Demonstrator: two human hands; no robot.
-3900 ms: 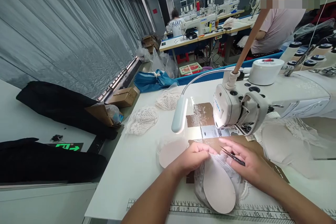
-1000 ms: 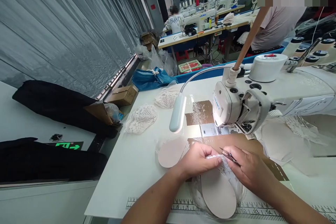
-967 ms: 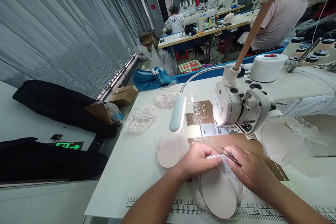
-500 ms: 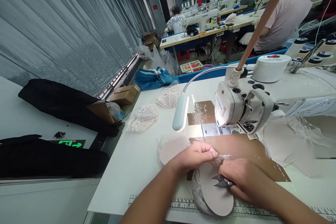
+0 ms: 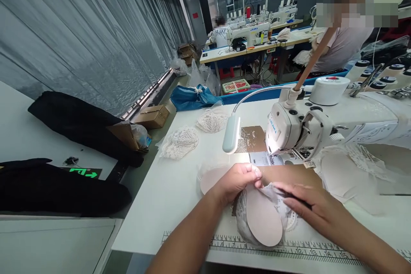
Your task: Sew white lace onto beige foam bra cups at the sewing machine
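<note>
A beige cup-shaped pad with lace point(image 5: 263, 218) lies near the table's front edge, over the printed ruler. My left hand point(image 5: 242, 180) pinches the top of its lace. At the right side of the lace is my right hand point(image 5: 303, 201), its fingers closed around small dark scissors point(image 5: 293, 199), mostly hidden under the fingers. Another beige pad point(image 5: 212, 178) rests left of my left hand. Behind both hands stands the white sewing machine point(image 5: 284, 128), its needle area lit.
Two lace pieces point(image 5: 180, 142) lie at the table's left side. A lamp point(image 5: 231, 134) hangs left of the machine head. More pads and lace point(image 5: 342, 171) lie at right. Two people sit at tables beyond.
My right hand has turned flatter, and the scissors have swung up from over the pad to beneath its fingers. More lace shows right of the pad. The view has shifted slightly.
</note>
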